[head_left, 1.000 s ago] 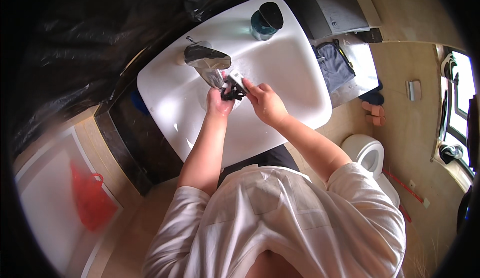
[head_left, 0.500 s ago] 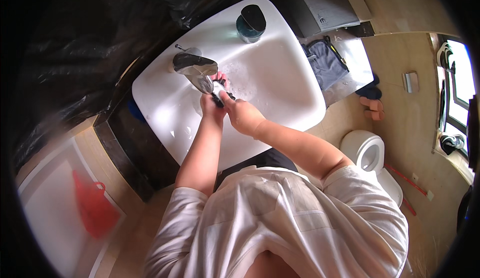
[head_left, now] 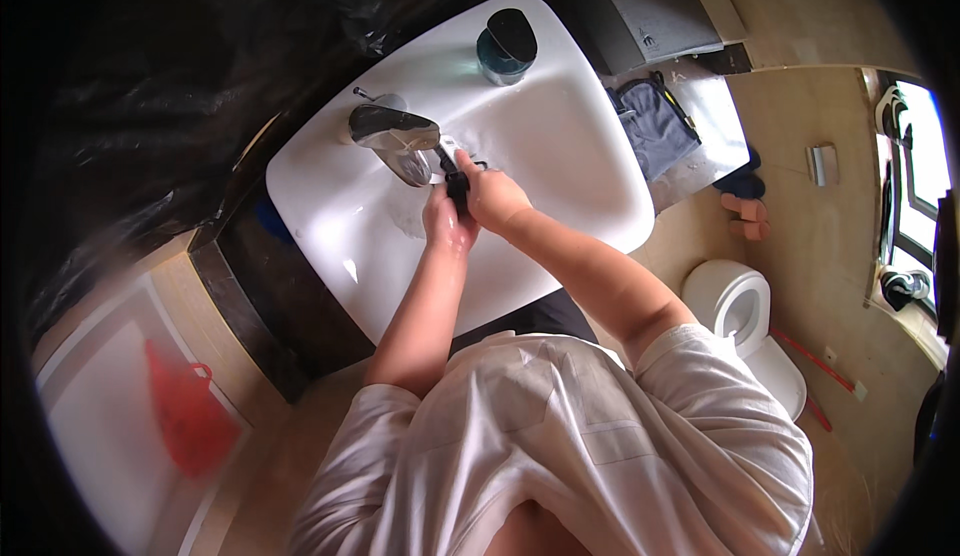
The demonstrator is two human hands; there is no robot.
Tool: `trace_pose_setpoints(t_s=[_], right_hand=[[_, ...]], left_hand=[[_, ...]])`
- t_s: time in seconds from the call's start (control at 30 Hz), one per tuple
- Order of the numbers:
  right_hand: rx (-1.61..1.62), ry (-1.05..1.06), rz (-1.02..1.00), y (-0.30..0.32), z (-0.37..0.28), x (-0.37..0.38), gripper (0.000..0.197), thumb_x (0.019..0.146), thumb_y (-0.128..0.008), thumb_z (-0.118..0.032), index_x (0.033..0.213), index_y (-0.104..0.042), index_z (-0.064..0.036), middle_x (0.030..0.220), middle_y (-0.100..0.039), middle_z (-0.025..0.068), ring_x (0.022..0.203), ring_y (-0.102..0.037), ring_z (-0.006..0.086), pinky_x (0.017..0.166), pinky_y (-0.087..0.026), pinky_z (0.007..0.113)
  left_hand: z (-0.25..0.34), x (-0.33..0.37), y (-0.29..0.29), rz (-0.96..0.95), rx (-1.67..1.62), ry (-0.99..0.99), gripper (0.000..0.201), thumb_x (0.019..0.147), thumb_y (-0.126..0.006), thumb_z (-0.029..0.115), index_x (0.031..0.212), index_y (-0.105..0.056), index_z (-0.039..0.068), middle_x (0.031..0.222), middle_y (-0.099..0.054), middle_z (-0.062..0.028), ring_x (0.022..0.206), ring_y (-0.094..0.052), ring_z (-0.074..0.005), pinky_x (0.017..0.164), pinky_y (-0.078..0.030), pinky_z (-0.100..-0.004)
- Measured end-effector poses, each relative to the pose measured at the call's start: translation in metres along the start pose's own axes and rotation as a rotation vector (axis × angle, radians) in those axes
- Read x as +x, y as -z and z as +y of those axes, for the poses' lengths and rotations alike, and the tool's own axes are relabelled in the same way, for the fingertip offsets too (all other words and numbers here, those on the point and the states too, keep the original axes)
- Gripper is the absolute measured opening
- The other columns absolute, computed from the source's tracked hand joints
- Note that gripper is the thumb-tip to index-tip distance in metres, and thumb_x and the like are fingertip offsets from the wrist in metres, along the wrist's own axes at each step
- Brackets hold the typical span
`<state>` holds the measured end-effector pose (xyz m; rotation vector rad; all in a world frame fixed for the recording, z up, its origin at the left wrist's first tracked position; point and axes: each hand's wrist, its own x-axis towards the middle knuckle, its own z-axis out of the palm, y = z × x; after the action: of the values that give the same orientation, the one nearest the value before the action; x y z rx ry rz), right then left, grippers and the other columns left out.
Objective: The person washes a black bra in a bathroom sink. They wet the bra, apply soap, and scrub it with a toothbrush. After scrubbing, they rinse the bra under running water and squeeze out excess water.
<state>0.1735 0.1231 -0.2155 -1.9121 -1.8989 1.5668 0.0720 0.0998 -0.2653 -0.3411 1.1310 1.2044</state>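
Both hands are over the white washbasin (head_left: 570,146), close in front of the chrome tap (head_left: 395,131). My left hand (head_left: 447,228) is closed round the lower end of a small black-and-white object (head_left: 457,188), whose kind I cannot make out. From the other side my right hand (head_left: 498,198) grips the same object, its thumb lying along it toward the tap. The object's pale far end sits beside the spout and is partly hidden by it. Wet patches glisten on my left wrist and on the basin floor.
A dark-topped, teal-tinted container (head_left: 505,51) stands on the basin's far rim. To the right are a grey cloth bag (head_left: 655,126) on a ledge, a dark box (head_left: 660,21) and a toilet (head_left: 725,296). A red bag (head_left: 190,411) shows at lower left.
My left hand has shifted down and right, away from the tap. The object now points more upright, its black part showing between my hands, and my right hand has moved slightly up and right.
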Motion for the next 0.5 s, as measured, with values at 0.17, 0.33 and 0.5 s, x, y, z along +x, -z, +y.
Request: trace_pose_setpoints(t_s=[0.17, 0.33, 0.5], right_hand=[[0.098, 0.192, -0.099, -0.028, -0.013, -0.050, 0.053, 0.094, -0.043, -0.019, 0.145, -0.033, -0.0161, 0.090, -0.066, 0.0225, 0.083, -0.064, 0.0411, 0.076, -0.049, 0.049], [0.003, 0.069, -0.019, -0.005, 0.001, -0.001, 0.047, 0.096, -0.042, -0.024, 0.143, -0.037, -0.0176, 0.092, -0.066, 0.0231, 0.085, -0.064, 0.0402, 0.074, -0.049, 0.048], [0.385, 0.113, 0.312, 0.005, 0.027, -0.011, 0.045, 0.097, -0.050, -0.026, 0.141, -0.044, -0.0181, 0.077, -0.064, 0.0148, 0.063, -0.060, 0.0223, 0.061, -0.049, 0.037]], left_hand=[[0.035, 0.059, 0.065, -0.787, -0.016, 0.029, 0.027, 0.097, -0.045, 0.021, 0.112, -0.055, 0.001, 0.100, -0.058, -0.0085, 0.092, -0.059, -0.0193, 0.081, -0.052, -0.0296], [-0.001, 0.011, 0.021, -0.142, -0.029, 0.029, 0.035, 0.100, -0.039, 0.027, 0.118, -0.055, 0.001, 0.109, -0.062, -0.0114, 0.100, -0.061, -0.0219, 0.086, -0.051, -0.0343], [0.024, 0.006, 0.007, 0.065, 0.031, -0.075, 0.019, 0.094, -0.049, 0.026, 0.094, -0.057, 0.008, 0.072, -0.054, -0.0033, 0.058, -0.052, -0.0159, 0.050, -0.045, -0.0279]])
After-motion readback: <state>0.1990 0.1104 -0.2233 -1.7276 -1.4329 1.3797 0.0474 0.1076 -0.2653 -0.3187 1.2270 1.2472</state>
